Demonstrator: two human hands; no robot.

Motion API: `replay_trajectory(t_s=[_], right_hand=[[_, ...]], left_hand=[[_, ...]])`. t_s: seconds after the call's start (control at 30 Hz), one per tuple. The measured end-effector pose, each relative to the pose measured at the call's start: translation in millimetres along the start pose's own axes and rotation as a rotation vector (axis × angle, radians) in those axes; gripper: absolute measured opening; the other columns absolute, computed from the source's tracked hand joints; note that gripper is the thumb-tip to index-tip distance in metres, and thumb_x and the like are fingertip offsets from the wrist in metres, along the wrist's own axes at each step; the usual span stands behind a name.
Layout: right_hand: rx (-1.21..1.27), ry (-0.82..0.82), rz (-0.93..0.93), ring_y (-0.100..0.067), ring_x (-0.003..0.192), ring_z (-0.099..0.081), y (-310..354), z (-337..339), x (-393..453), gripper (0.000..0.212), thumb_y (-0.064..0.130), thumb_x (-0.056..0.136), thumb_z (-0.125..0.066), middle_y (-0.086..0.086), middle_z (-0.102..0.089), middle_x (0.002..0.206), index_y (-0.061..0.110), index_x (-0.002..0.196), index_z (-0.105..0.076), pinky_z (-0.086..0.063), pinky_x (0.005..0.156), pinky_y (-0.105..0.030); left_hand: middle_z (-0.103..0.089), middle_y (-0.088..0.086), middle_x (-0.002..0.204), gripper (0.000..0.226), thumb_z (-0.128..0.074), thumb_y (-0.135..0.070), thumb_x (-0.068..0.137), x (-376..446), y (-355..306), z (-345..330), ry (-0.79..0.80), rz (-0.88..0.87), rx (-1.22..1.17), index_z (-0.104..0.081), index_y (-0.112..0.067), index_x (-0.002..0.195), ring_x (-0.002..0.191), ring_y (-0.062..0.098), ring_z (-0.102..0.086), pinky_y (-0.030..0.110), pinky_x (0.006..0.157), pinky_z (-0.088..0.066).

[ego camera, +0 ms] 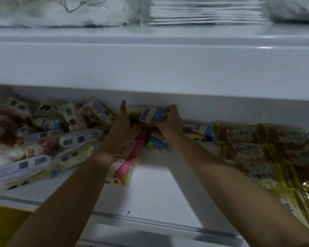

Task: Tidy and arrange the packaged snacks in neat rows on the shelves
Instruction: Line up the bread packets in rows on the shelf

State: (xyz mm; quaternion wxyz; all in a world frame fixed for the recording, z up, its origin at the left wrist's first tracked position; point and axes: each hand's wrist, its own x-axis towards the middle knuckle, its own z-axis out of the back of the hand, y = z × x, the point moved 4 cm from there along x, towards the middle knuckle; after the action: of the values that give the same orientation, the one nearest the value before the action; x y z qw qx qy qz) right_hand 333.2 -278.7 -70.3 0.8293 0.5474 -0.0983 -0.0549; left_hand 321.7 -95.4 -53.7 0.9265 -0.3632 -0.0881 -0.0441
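Barely begun: left heap of crinkly plastic snack packs (48, 139) still jumbled; right yellow-wrapped packs (257, 148) roughly rowed; right hand (169, 120) grips blue-and-white snack packet (152, 114); left hand (121, 123) spread wide beside it.

White lower shelf (150, 189) carries a jumbled heap of snack packets (48, 139) on its left half, barcode backs mostly up, pink packets (127, 163) lying near the middle, and yellow-trimmed packets (268, 148) in rough rows on the right. Bare white strip at front centre. Upper shelf (150, 65) holds a stack of flat white packs (205, 11) between white bags (61, 13).
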Motion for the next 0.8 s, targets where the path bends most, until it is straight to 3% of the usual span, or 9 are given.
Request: replay_trajectory(t_s=[0.1, 0.23, 0.3, 0.37, 0.43, 0.47, 0.57, 0.7, 0.8], right_hand=[[0.096, -0.069, -0.030, -0.016, 0.074, -0.062, -3, 22, -10, 0.053, 0.019, 0.078, -0.087, -0.003, -0.058, 0.087, 0.018, 0.109, -0.044, -0.049, 0.051, -0.018], [0.104, -0.108, -0.015, -0.024, 0.084, -0.073, -11, 74, -34, 0.053, 0.031, 0.074, -0.088, -0.011, -0.071, 0.101, 0.024, 0.108, -0.048, -0.063, 0.065, -0.046], [-0.039, -0.118, 0.012, -0.016, 0.088, -0.071, -17, 105, -53, 0.047, 0.033, 0.078, -0.085, -0.001, -0.068, 0.107, 0.025, 0.109, -0.051, -0.063, 0.066, -0.038], [-0.225, -0.125, -0.001, -0.008, 0.089, -0.065, -27, 129, -71, 0.036, 0.031, 0.087, -0.079, 0.004, -0.063, 0.108, 0.023, 0.108, -0.052, -0.055, 0.061, -0.023], [-0.384, -0.143, -0.027, -0.009, 0.088, -0.059, -39, 144, -83, 0.030, 0.033, 0.090, -0.075, 0.003, -0.062, 0.112, 0.023, 0.108, -0.053, -0.043, 0.061, -0.014], [-0.434, -0.151, -0.033, -0.010, 0.089, -0.057, -41, 148, -87, 0.029, 0.034, 0.091, -0.075, 0.002, -0.062, 0.113, 0.023, 0.109, -0.055, -0.038, 0.060, -0.012], [-0.556, -0.144, -0.051, -0.016, 0.099, -0.059, -45, 151, -93, 0.030, 0.036, 0.092, -0.073, -0.003, -0.065, 0.121, 0.021, 0.117, -0.066, -0.035, 0.064, -0.021], [-0.626, -0.064, -0.060, -0.022, 0.105, -0.065, -46, 143, -95, 0.034, 0.031, 0.093, -0.073, -0.006, -0.067, 0.125, 0.020, 0.124, -0.069, -0.048, 0.079, -0.028], [-0.684, -0.041, -0.082, -0.026, 0.109, -0.063, -51, 142, -95, 0.032, 0.029, 0.094, -0.071, -0.007, -0.064, 0.128, 0.019, 0.124, -0.066, -0.053, 0.092, -0.038]], left_hand=[[-0.054, 0.017, 0.144, 0.097, -0.068, -0.029, 0.087, 7, 8, -8, -0.007, -0.062, -0.037, -0.005, -0.029, 0.160, 0.131, 0.037, -0.054, 0.055, 0.109, -0.043], [-0.060, 0.011, 0.129, 0.069, -0.073, -0.021, 0.079, -18, -16, -15, -0.136, -0.302, -0.193, -0.046, -0.024, 0.142, 0.115, 0.022, -0.060, 0.030, 0.095, -0.047], [-0.063, 0.014, 0.119, 0.052, -0.069, -0.012, 0.075, -40, -35, -26, -0.199, -0.472, -0.116, -0.060, -0.011, 0.126, 0.110, 0.025, -0.056, 0.021, 0.090, -0.037], [-0.066, 0.011, 0.113, 0.043, -0.069, -0.007, 0.074, -54, -47, -50, -0.143, -0.514, -0.139, -0.064, -0.012, 0.116, 0.109, 0.027, -0.057, 0.029, 0.095, -0.044], [-0.065, 0.004, 0.112, 0.039, -0.066, -0.010, 0.078, -63, -52, -74, -0.067, -0.465, -0.198, -0.063, -0.020, 0.115, 0.103, 0.024, -0.061, 0.039, 0.086, -0.055], [-0.064, 0.003, 0.113, 0.037, -0.065, -0.013, 0.080, -66, -55, -81, -0.053, -0.422, -0.213, -0.062, -0.023, 0.116, 0.100, 0.022, -0.062, 0.034, 0.082, -0.055], [-0.061, 0.000, 0.114, 0.032, -0.064, -0.003, 0.088, -76, -65, -97, -0.036, -0.372, -0.200, -0.066, -0.018, 0.116, 0.082, 0.007, -0.055, -0.001, 0.069, -0.037], [-0.058, 0.008, 0.116, 0.030, -0.054, 0.009, 0.089, -77, -70, -113, 0.015, -0.396, -0.141, -0.068, -0.008, 0.111, 0.086, 0.012, -0.052, -0.004, 0.069, -0.033], [-0.059, 0.006, 0.117, 0.026, -0.058, 0.003, 0.087, -76, -66, -122, 0.054, -0.461, -0.114, -0.069, -0.010, 0.107, 0.095, 0.015, -0.055, 0.007, 0.072, -0.038]])
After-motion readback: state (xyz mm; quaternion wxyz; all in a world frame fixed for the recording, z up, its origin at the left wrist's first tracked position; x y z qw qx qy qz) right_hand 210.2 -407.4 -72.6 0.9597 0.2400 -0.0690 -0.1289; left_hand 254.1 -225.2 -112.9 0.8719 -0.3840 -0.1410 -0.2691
